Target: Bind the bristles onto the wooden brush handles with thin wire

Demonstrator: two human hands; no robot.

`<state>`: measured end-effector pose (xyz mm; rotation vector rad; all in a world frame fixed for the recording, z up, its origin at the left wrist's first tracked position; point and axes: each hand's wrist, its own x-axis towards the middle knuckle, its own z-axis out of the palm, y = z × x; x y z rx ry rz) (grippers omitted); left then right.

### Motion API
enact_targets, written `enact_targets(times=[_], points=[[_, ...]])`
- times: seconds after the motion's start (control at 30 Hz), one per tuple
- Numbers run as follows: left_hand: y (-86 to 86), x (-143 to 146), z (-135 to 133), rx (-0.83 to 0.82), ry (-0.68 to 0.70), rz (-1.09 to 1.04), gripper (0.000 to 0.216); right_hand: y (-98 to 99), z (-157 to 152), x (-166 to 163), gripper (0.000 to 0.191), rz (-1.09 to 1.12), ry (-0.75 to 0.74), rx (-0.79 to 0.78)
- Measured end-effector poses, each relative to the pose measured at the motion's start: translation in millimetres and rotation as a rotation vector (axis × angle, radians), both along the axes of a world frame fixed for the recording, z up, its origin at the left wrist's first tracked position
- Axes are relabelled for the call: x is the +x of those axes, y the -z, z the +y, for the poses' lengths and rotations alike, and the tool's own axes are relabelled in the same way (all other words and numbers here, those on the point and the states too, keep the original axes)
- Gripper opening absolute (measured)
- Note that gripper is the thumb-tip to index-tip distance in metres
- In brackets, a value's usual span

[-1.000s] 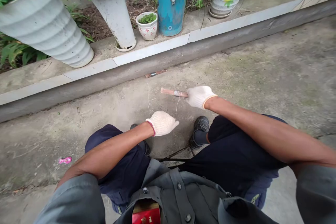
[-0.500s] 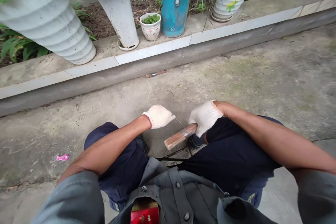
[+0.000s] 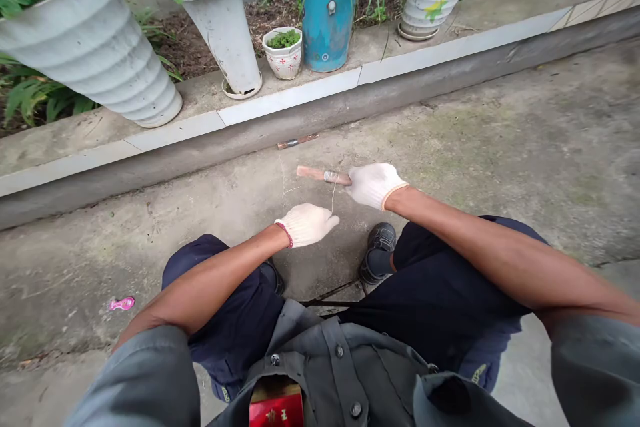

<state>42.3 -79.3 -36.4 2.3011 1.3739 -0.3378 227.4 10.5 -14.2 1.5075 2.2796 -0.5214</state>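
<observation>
My right hand point(image 3: 374, 185), in a white knit glove, is closed round one end of a wooden stick point(image 3: 311, 173). Pale thread or thin wire point(image 3: 331, 177) is wound round the middle of the stick, and a strand point(image 3: 333, 197) runs from it down to my left hand point(image 3: 309, 224). That hand, also gloved, pinches the strand between thumb and fingers. The stick points left, above and ahead of my left hand. A second wooden stick point(image 3: 298, 141) with a dark wrapped band lies on the concrete by the ledge. Loose strand point(image 3: 283, 180) lies on the ground nearby.
A low tiled ledge point(image 3: 295, 95) crosses ahead, bearing white pots point(image 3: 240, 47), a small patterned pot point(image 3: 284, 63) and a blue bucket point(image 3: 327, 30) with plants. A pink object point(image 3: 122, 303) lies on the ground at left. My shoe point(image 3: 379, 250) is below my right hand.
My right hand has swung the stick up and away from me, past my left hand, and the stick's tilt has changed. My left hand has shifted slightly right, still pinching the strand.
</observation>
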Motion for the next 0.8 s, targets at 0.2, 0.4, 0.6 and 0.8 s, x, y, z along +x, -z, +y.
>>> enact_targets(times=[0.2,0.4,0.6,0.8], points=[[-4.3,-5.2,4.2,-0.002,-0.137,-0.134,0.055,-17.6,5.5,10.6,0.057,0.153,0.132,0.132],[-11.5,-7.3,4.3,-0.206,-0.269,-0.437,0.038,-26.2,6.0,20.5,0.049,0.309,0.228,0.125],[-17.6,-10.7,6.6,-0.263,-0.345,-0.639,0.042,-36.8,11.9,27.4,0.041,0.405,0.297,0.136],[-20.5,-16.1,9.4,-0.282,-0.447,-0.779,0.046,-42.9,9.0,33.7,0.044,0.489,0.344,0.173]])
